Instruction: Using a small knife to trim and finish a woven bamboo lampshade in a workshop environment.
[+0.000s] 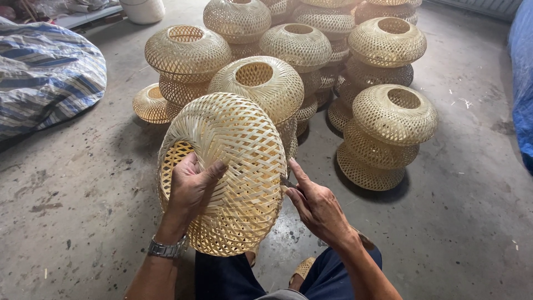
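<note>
Here the left hand (191, 186) grips the woven basket (225, 172), right-hand fingers (300, 173) pinching a small blade (288, 181).

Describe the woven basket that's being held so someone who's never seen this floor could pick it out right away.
Stacks of woven bamboo shades stand on the concrete floor. In front of them, the held shade is tipped on its side, gripped by the left hand, with the right hand at its edge. It alone is lifted, unstacked.
</note>
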